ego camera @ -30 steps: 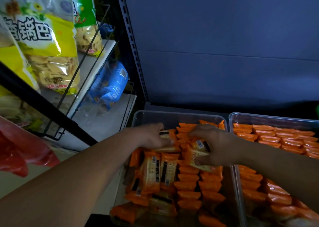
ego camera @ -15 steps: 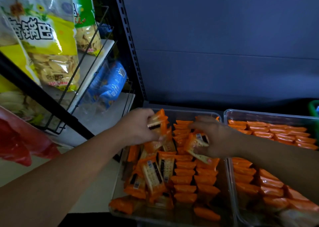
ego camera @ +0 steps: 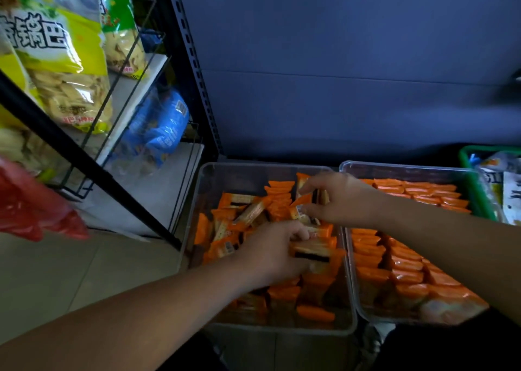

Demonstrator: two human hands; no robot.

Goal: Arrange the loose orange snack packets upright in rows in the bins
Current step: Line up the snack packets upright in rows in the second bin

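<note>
Orange snack packets [ego camera: 248,215]: loose jumble in L half of left bin [ego camera: 203,190], some flat, some tilted; upright rows along R side + near end. Right bin [ego camera: 347,170] touching alongside, packed w/ neat rows. Left hand [ego camera: 270,255] over bin centre, fingers curled round cream-faced packet [ego camera: 311,250] lying crosswise atop rows. Right hand [ego camera: 341,201] toward far R corner, thumb + fingers pinching barcoded packet [ego camera: 302,215]. Yellow snack bags [ego camera: 64,68], blue bag [ego camera: 160,128] on wire rack [ego camera: 132,74] to L. Red plastic bag [ego camera: 31,209] at L edge; green basket [ego camera: 476,193] far R.

Loose orange packets [ego camera: 249,214] in left bin [ego camera: 239,177]
</note>
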